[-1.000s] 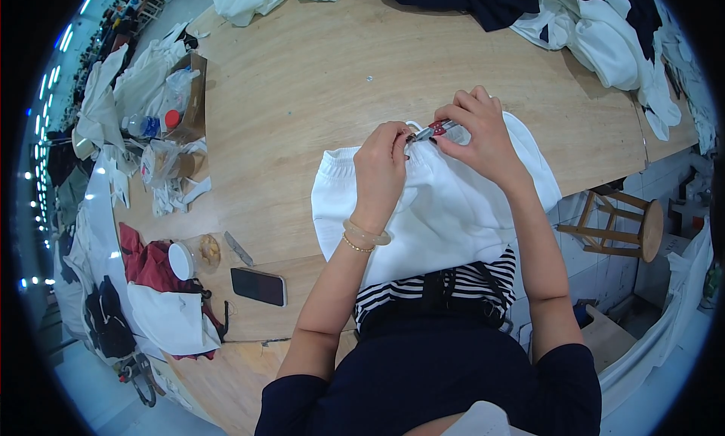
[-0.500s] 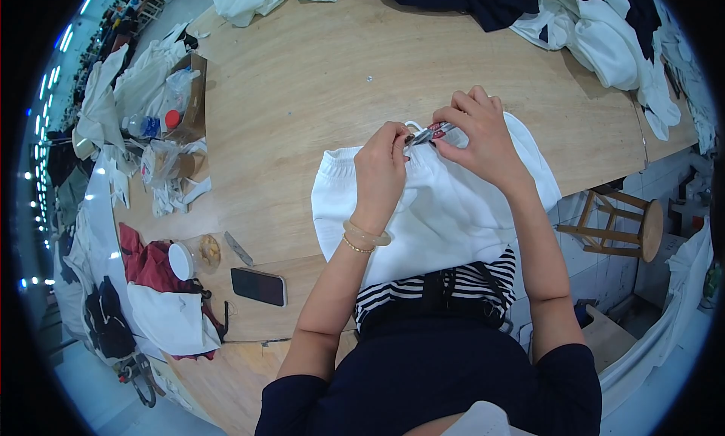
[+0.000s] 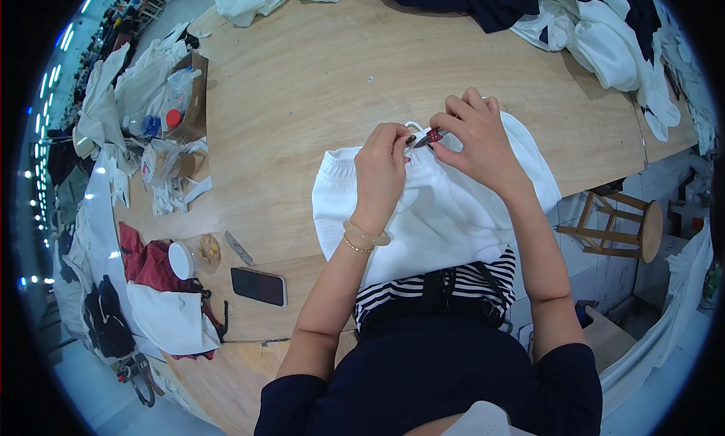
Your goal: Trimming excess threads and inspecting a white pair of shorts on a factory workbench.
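Note:
A white garment (image 3: 445, 217) with a gathered elastic waistband lies over the table edge and my lap. At its waistband my left hand (image 3: 381, 164) is closed in a pinch on the fabric near a white cord (image 3: 413, 125) that loops up. My right hand (image 3: 476, 137) grips small red-handled snips (image 3: 430, 137), their metal tips pointing left toward my left fingertips. Whether the tips touch the cord or the cloth is too small to tell. What exactly sits between my left fingertips is partly hidden.
To the left lie a phone (image 3: 258, 286), a thin blade-like tool (image 3: 239, 248), a clear jar with a white lid (image 3: 182, 261) and red cloth (image 3: 147, 262). A cardboard box (image 3: 198, 96) stands beyond them. White and navy garments (image 3: 596, 43) are heaped at the back; a wooden stool (image 3: 651, 230) is right.
The snips have turned and shifted slightly in my right hand, with less of their metal showing now. My left hand and the garment have stayed nearly still.

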Available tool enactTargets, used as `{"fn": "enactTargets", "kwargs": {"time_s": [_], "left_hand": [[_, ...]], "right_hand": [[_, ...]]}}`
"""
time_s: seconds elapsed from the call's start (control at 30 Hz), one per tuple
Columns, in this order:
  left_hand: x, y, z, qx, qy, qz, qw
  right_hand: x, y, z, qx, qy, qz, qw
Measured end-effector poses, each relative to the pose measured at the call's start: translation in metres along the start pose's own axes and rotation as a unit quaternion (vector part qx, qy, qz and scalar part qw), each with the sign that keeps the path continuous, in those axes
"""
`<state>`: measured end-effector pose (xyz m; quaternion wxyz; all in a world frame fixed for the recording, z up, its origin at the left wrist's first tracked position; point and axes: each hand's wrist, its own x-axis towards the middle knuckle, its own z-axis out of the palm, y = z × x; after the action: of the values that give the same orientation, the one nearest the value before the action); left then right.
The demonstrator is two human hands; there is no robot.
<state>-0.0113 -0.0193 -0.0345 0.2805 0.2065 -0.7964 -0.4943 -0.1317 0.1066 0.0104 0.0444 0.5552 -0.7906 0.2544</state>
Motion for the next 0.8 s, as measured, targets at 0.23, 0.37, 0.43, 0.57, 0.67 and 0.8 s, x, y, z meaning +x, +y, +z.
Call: {"fn": "enactTargets", "kwargs": {"time_s": [0.23,0.37,0.43,0.57,0.67,0.8], "left_hand": [[-0.001,-0.007,-0.008,-0.021,-0.006,-0.030,0.999],[0.000,-0.004,-0.009,-0.062,-0.007,-0.053,0.997],[0.000,-0.003,-0.009,-0.064,-0.009,-0.057,0.996],[0.001,-0.001,-0.008,-0.065,-0.010,-0.064,0.996],[0.001,-0.001,-0.009,-0.068,-0.011,-0.066,0.995],[0.001,-0.004,-0.007,-0.067,-0.003,-0.060,0.996]], "right_hand": [[-0.004,0.005,-0.004,0.025,0.017,0.027,0.999],[-0.005,0.005,-0.001,0.047,0.009,0.038,0.998],[-0.005,0.005,0.000,0.047,0.017,0.036,0.998],[-0.004,0.006,0.002,0.047,0.024,0.031,0.998],[-0.003,0.005,0.004,0.047,0.025,0.028,0.998],[-0.003,0.003,0.006,0.055,0.017,0.031,0.998]]}}
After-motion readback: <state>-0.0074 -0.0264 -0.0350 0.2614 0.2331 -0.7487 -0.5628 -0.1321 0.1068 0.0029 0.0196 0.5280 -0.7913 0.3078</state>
